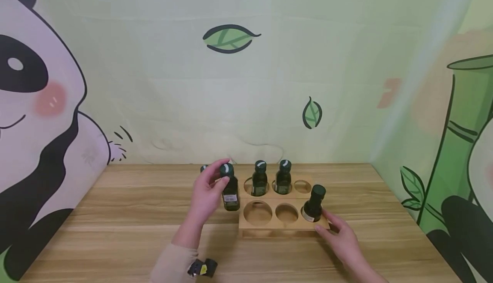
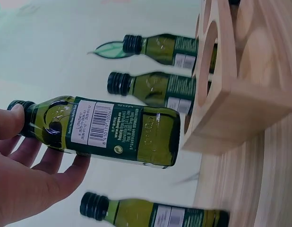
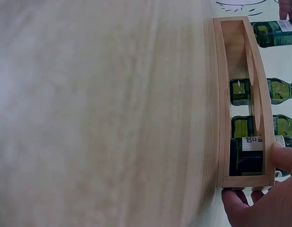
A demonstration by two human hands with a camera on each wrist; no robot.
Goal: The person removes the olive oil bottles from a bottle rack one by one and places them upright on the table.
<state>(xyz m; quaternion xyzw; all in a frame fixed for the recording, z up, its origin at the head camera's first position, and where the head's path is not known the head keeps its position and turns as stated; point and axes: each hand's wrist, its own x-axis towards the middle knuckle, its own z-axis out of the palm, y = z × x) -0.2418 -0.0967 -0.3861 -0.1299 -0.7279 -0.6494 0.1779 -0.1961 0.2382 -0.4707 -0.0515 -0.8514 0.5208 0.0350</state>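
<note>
My left hand pinches a green glass bottle by its black cap and neck, holding it just left of a wooden rack. Its label with a barcode shows in the left wrist view. Two similar bottles stand in the rack's back row. A darker bottle sits in the front right hole. At the rack's right end, my right hand grips the corner, thumb on the top board and fingers against the end. One more green bottle stands left of the rack, mostly hidden behind my left hand in the head view.
Two front holes of the rack and a small back right hole hold nothing. The wood-grain table meets a printed panda-and-bamboo backdrop. A dark strap-like object shows beside the left sleeve.
</note>
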